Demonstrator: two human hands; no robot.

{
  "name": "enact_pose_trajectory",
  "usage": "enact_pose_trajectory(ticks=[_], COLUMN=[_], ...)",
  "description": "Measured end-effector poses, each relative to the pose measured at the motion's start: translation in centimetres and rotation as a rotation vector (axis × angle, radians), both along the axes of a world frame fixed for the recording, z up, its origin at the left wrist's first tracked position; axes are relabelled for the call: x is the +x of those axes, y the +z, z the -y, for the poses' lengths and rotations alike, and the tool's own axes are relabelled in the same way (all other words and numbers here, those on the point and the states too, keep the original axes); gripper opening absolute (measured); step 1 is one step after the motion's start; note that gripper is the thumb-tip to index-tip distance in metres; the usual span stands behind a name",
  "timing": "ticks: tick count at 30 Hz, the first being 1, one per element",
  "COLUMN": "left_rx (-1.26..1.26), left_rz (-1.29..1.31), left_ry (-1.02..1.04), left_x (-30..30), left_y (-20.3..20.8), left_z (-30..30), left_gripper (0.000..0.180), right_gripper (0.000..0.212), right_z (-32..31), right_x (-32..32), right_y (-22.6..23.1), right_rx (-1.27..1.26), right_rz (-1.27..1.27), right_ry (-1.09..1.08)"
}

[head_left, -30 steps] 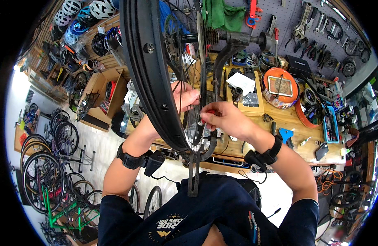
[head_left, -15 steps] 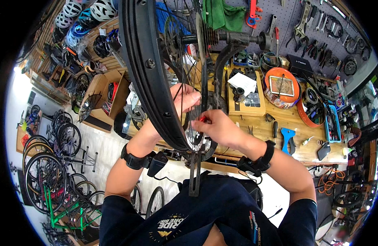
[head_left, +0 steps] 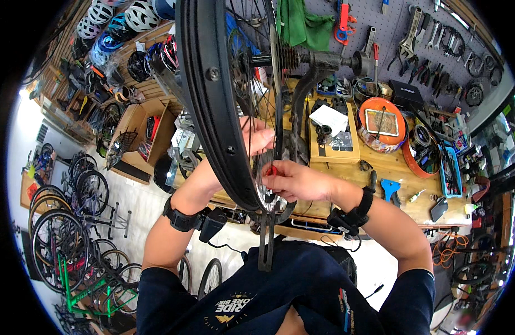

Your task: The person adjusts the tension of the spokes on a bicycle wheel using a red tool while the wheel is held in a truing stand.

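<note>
Grey pegboard wall (head_left: 388, 39), pale floor (head_left: 140, 192)

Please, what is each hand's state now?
Left hand: by thin dark spokes; grip cannot be told.
Right hand: closed, holding a small red tool.

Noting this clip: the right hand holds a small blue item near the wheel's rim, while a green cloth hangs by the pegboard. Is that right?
Not quite. The small item in the right hand near the wheel's rim is red, as the head view shows; the green cloth hangs by the pegboard.
</note>
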State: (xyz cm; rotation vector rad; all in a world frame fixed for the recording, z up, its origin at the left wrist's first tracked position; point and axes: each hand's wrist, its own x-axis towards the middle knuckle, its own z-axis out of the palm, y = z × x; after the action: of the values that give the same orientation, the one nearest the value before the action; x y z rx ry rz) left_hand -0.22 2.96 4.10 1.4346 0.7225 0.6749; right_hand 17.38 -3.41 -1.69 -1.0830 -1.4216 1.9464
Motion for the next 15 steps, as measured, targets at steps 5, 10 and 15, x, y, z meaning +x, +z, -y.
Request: enact_pose_trajectory(ticks=[5,10,15], left_rx=[0.029,0.079,0.095], left_rz=[-0.073,-0.122,-0.098], left_ry=[-0.004,0.017,0.035], left_x=[-0.1,-0.4,-0.3], left_y=[-0.5,0.0,-0.5], left_z=[-0.2,0.8,0.7], left_gripper=[0.03,0.036,0.04], right_gripper=[0.029,0.026,0.028], right_z=[0.5,1.6,1.8], right_x=[-1.7,-3.2,-2.9], right_y=[-1.4,0.4,0.9], right_rx=[0.423,-0.086,-0.197], right_rz=[0.228,0.088,-0.029], right_ry=[-0.214,-0.474,-0.46])
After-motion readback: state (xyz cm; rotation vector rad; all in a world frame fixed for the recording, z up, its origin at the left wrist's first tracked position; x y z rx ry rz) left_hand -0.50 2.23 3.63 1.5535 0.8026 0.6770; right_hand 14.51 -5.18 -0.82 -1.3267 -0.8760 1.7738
